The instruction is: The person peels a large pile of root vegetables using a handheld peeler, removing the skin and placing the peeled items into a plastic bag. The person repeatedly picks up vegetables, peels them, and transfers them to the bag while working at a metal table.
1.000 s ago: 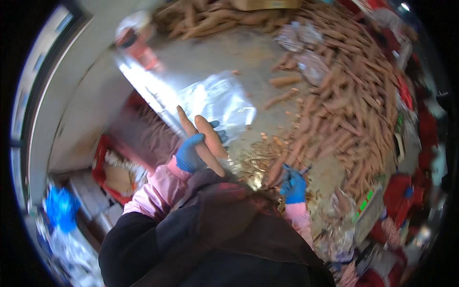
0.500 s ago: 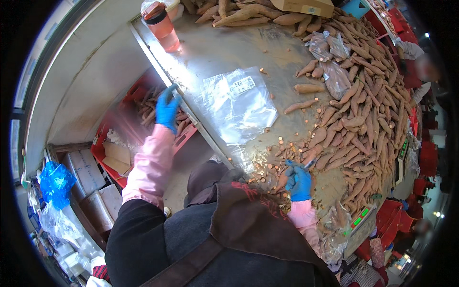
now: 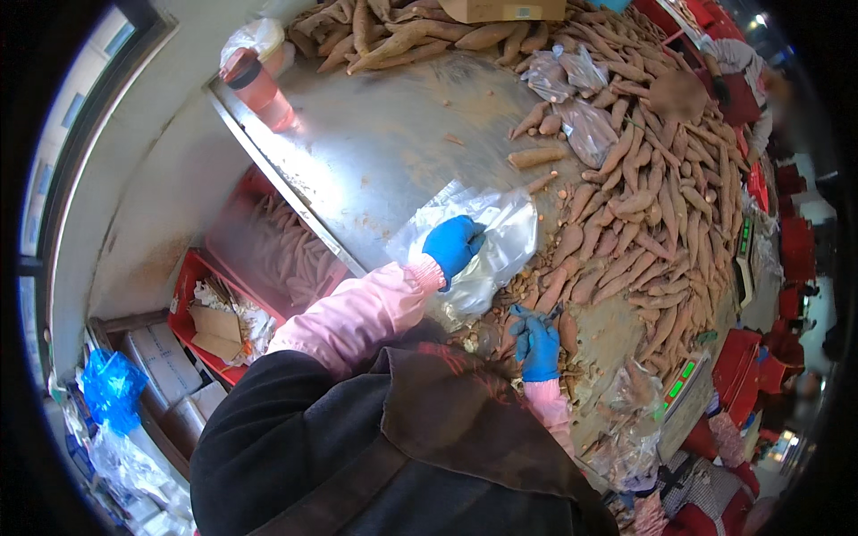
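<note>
My left hand [image 3: 453,246], in a blue glove, lies over a stack of clear plastic bags [image 3: 509,223] on the metal table [image 3: 375,143]. Its fingers are curled down onto the plastic and appear to pinch it. To the right, my blue-gloved right hand [image 3: 537,347] is closed above peelings and small cut ends near the table's front. A short, slim, dark tool shows at its fingertips, too small to make out fully. Just beyond that hand begins a big heap of sweet potatoes [image 3: 661,223], and a loose sweet potato [image 3: 536,157] rests beyond the bags.
A pink bottle [image 3: 259,89] stands at the table's far left corner. Below the left edge are a crate of sweet potatoes [image 3: 295,255] and a red crate [image 3: 188,290] with cardboard. Bagged sweet potatoes [image 3: 585,129] lie on the heap. At right, a scale [image 3: 684,384] shows green digits.
My left hand has moved right from the table's left edge onto the plastic bags, which are now rumpled. My right hand stays closed near the cut ends. The whole view has shifted.
</note>
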Tool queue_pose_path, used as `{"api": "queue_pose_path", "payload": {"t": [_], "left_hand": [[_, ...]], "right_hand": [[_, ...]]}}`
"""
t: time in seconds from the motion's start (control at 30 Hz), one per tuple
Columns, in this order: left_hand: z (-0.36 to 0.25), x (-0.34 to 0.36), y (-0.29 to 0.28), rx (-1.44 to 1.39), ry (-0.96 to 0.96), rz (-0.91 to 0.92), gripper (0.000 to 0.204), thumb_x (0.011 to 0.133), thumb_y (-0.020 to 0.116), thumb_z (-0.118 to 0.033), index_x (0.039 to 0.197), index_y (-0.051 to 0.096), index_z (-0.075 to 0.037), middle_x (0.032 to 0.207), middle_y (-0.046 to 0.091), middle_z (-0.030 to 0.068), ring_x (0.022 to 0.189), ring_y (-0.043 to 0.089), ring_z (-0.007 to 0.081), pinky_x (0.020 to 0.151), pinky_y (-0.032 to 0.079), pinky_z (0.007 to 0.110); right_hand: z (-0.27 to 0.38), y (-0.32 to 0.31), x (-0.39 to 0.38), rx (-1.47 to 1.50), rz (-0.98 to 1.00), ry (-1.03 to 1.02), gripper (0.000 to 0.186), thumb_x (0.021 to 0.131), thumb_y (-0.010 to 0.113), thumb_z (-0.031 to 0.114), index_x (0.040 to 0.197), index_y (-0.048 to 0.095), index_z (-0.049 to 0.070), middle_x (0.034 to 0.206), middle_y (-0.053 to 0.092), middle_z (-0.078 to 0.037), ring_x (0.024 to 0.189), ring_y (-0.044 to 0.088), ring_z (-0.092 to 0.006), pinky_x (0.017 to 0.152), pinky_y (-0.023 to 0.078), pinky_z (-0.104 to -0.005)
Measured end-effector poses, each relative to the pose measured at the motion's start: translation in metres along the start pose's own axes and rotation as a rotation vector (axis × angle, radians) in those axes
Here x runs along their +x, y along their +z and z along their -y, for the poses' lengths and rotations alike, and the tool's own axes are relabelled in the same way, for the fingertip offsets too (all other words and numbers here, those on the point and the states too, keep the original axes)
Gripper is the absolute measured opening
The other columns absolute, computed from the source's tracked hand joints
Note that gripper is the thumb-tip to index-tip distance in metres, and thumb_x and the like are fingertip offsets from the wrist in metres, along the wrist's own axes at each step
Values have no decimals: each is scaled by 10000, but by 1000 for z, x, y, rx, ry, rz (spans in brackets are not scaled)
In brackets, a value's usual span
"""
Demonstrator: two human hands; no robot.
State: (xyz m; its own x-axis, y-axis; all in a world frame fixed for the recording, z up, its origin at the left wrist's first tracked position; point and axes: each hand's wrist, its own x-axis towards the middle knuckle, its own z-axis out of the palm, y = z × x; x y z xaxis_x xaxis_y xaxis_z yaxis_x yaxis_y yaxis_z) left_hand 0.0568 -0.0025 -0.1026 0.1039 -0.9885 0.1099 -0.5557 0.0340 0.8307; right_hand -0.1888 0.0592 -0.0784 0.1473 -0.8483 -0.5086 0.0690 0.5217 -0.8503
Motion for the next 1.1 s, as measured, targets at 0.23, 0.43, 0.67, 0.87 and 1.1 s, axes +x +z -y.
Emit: {"api": "queue_pose_path", "payload": {"t": [0.23,0.43,0.67,0.87,1.1], "left_hand": [[-58,4,-50,-325,191,-27,193,808,575,-109,952,627,10,1011,598,178,921,575,292,782,457,349],[-78,-2,-53,-104,275,-12,208,776,566,-61,965,621,6,1031,591,172,895,571,324,775,456,362],[-16,-28,-3,-88,206,-29,122,760,645,-93,824,651,11,885,629,202,833,606,340,758,480,389],[-27,-25,-1,-182,23,48,164,784,650,-89,870,644,50,807,651,151,715,606,186,674,475,296],[1,11,-36,-183,162,-181,154,808,574,9,956,613,26,926,628,89,834,582,133,744,461,267]], "right_hand": [[16,5,18,141,-100,-132,217,891,535,216,984,588,28,587,437,49,421,337,-36,373,229,-190],[59,37,18,151,57,-308,438,929,421,404,1025,577,7,651,475,23,511,374,-54,440,274,-191],[30,58,38,259,102,-326,156,797,667,187,777,610,43,723,559,10,628,473,-75,565,417,-256],[24,32,37,280,75,-144,228,802,672,284,773,613,66,630,523,29,557,471,-76,507,388,-244],[36,-55,8,695,-79,-266,183,818,620,137,935,601,-2,885,638,-95,798,626,-191,709,537,-311]]}}
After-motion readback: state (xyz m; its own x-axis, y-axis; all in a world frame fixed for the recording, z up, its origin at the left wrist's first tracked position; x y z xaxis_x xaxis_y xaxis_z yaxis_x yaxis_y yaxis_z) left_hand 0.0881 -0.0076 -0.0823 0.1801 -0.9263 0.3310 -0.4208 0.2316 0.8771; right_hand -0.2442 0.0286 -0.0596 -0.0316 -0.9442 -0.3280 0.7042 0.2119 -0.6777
